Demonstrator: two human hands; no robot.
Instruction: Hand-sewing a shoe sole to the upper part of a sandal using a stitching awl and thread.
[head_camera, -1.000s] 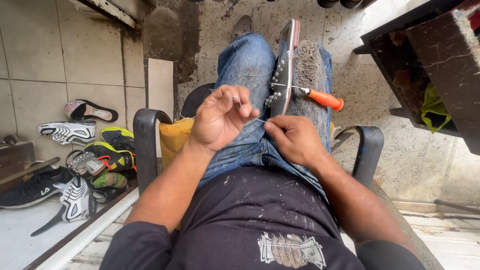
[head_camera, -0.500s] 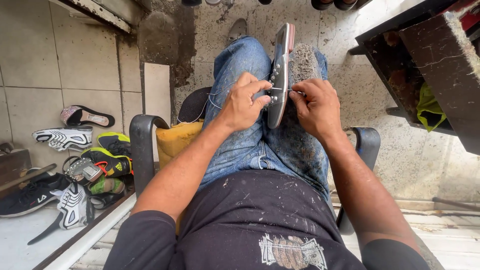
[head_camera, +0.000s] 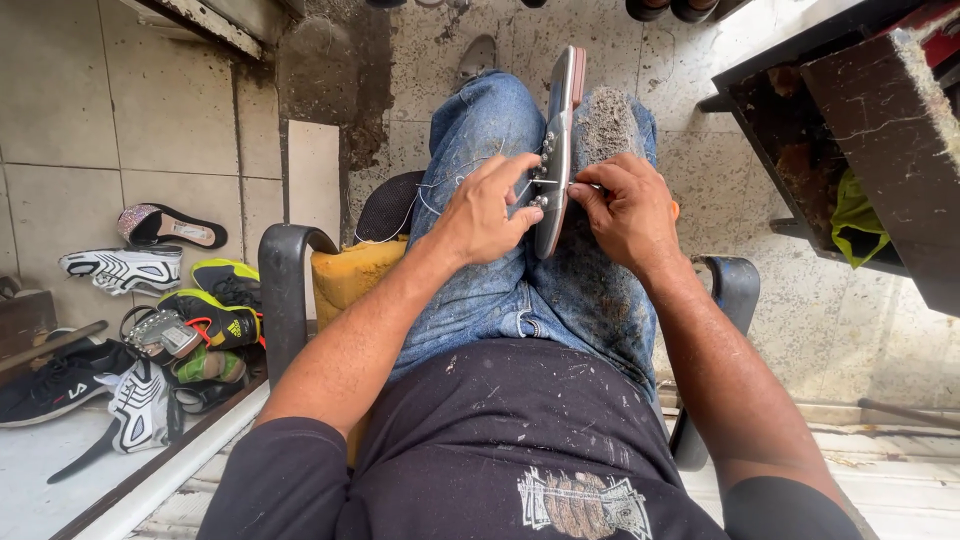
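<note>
So a sandal (head_camera: 556, 150) is stood on its edge between the knees, wedged against the jeans (head_camera: 500, 290), and everything else is best placed from there. The left hand (head_camera: 487, 208) is pressed on the sandal's left side, fingers curled around the strap part with the shiny studs, so it's closed on the sandal. The right hand (head_camera: 625, 210) is set against the sandal's right side, fingertips pinched tight together right at the edge; something thin like a needle seems to be pinched there, but it's too small to be told for sure. A pale thread (head_camera: 425, 200) is seen looping off to the left of the sandal, over the left thigh. Below and left of the sandal, a yellow cushion (head_camera: 350, 272) is tucked beside the dark chair arm (head_camera: 283, 290). Way off to the left of the sandal, a heap of shoes (head_camera: 165, 330) is piled on the tiled floor, sneakers mostly, with one glittery flat sandal (head_camera: 165, 226) laid above them. To the right of the sandal, a dark scuffed worktop (head_camera: 870, 110) is seen, with a green rag (head_camera: 855, 220) stuffed underneath it.
</note>
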